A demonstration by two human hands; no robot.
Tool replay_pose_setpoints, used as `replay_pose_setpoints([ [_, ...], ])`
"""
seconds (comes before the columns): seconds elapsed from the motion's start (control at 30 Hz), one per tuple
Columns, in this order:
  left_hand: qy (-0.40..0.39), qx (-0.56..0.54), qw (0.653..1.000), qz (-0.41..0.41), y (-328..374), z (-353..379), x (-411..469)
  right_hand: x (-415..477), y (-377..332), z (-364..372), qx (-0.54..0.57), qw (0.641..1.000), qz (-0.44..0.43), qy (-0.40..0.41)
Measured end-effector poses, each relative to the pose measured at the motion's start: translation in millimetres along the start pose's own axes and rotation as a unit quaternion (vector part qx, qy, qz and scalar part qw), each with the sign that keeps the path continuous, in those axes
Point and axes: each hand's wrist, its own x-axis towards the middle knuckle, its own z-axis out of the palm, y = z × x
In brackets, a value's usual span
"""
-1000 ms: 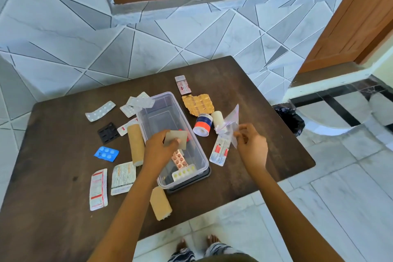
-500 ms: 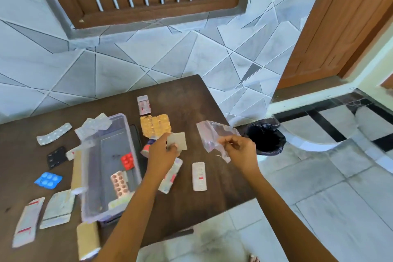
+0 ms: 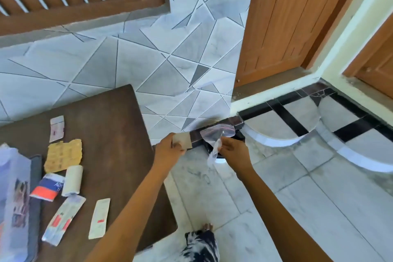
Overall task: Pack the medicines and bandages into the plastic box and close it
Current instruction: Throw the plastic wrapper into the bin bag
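Observation:
My left hand (image 3: 169,150) pinches a small tan paper piece (image 3: 182,140) past the table's right edge. Just right of it, my right hand (image 3: 232,151) grips a clear plastic bag (image 3: 217,136) above a black bin (image 3: 240,136) on the floor. The clear plastic box (image 3: 12,193) shows only partly at the far left of the brown table (image 3: 114,138). On the table lie a gold blister sheet (image 3: 63,155), a white bandage roll (image 3: 72,181), an orange-blue tape roll (image 3: 47,187) and two medicine strips (image 3: 100,218).
A pink-white pill strip (image 3: 57,128) lies toward the table's back. The box's dark lid (image 3: 35,198) sits under the box. A tiled wall, a wooden door (image 3: 287,27) and a raised step are to the right. My feet (image 3: 202,242) stand below.
Both hands swung right, off the table, carrying the paper piece and the plastic bag to above the black bin. My view turned right, so the box slid to the left edge.

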Motion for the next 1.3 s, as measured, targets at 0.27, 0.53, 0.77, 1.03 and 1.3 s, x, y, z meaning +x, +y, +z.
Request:
replay_pose_setpoints([
  [0.27,-0.031,-0.051,0.997,-0.057,16,105,106,105,41,-44,0.0,0.997,0.056,0.061],
  [0.53,-0.008,-0.049,0.983,-0.174,5,193,247,264,101,-57,-0.015,0.984,0.171,0.056],
  [0.77,0.055,0.004,0.974,-0.219,-44,280,352,385,198,-22,-0.082,0.977,0.199,-0.014],
  [1.03,0.025,0.078,0.969,-0.235,-199,384,458,480,357,65,-0.151,0.965,0.188,-0.104],
  [1.3,-0.067,0.012,0.95,-0.304,-336,474,530,533,490,140,-0.251,0.938,0.168,-0.168],
])
